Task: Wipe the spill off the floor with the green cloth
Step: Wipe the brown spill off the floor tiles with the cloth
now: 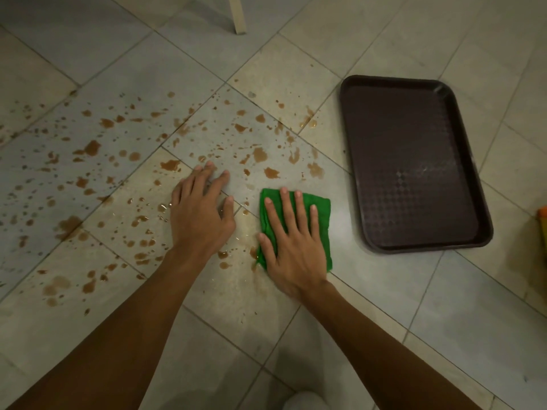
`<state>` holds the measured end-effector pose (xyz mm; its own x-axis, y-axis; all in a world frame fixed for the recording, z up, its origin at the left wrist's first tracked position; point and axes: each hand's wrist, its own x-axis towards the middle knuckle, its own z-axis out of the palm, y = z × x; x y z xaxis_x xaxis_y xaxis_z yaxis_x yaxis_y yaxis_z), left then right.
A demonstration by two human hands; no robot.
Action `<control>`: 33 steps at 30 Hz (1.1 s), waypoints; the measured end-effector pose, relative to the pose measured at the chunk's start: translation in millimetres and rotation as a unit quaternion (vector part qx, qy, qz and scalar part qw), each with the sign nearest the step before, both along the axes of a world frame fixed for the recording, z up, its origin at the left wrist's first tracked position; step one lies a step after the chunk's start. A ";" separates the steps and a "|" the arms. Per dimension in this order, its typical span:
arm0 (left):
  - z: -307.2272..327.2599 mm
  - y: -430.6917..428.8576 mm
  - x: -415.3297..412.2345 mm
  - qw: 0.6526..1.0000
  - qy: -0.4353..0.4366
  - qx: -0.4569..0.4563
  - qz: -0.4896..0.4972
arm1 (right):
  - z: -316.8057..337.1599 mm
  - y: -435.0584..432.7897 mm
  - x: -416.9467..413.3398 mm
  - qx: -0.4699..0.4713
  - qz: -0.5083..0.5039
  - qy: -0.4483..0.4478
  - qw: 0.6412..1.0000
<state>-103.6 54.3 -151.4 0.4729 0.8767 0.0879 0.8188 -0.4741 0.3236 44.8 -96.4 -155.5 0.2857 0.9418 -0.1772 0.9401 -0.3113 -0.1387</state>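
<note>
Folded green cloth (296, 226) lies flat at frame centre under the right hand (291, 247), fingers spread; left hand (201, 216) splays on tile floor (384, 306) amid brown spill (124, 161), near a dark tray (414, 164).

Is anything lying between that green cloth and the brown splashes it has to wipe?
Only the left hand, planted flat on the floor beside the green cloth, amid the spill spreading left. The right hand presses the cloth down. The tray lies on the other side.

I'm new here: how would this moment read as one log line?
wiping | right hand flat on cloth | left hand braced on floor | spill mostly left | tray empty
</note>
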 end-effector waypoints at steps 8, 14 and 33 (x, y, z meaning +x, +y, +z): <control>-0.9 4.8 -3.9 1.000 -0.006 0.000 -0.010 | 0.6 -46.0 13.0 -0.007 0.073 0.004 0.997; 0.3 2.7 -1.8 1.000 0.001 -0.014 -0.003 | -1.2 -17.1 -18.1 -0.002 0.006 0.001 1.000; 3.0 12.4 -12.4 0.999 -0.013 -0.009 -0.041 | 4.9 -23.7 -13.7 -0.012 0.091 0.029 0.995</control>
<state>-116.0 66.7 -148.3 0.5406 0.8369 0.0862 0.7691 -0.5331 0.3525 31.2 -120.0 -150.6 0.1002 0.9722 -0.2118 0.9716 -0.1414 -0.1898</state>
